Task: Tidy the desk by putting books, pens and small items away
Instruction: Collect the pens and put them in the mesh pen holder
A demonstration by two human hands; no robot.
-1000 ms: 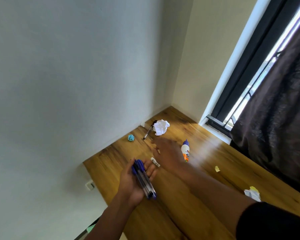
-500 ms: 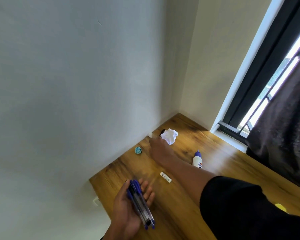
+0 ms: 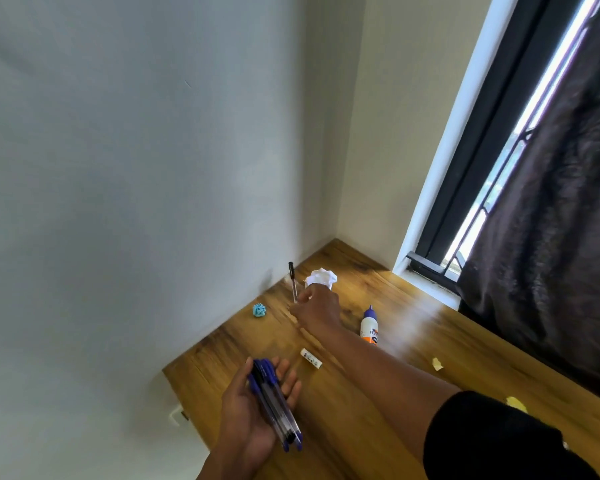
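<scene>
in the head view, the right hand (image 3: 317, 306) is reaching to the far corner of the desk (image 3: 413, 341) and pinching the lower end of a black-capped pen (image 3: 293, 282), which is standing nearly upright above the fingers, close to the wall. a white paper ball (image 3: 321, 277) is lying just behind that grip, a blue paper ball (image 3: 259, 310) to its left, a glue bottle (image 3: 369, 327) to its right. nearer the person, the left hand (image 3: 253, 410) is cradling a bundle of blue pens (image 3: 274, 403) across a half-open palm, fingers loosely curled under them. a small white eraser (image 3: 311, 358) is lying between the two hands.

the pinch is sitting right at the pen's end, so the pen is likely to swing or slip while being carried. the loosely held bundle could roll off the palm when another pen is being added.
</scene>
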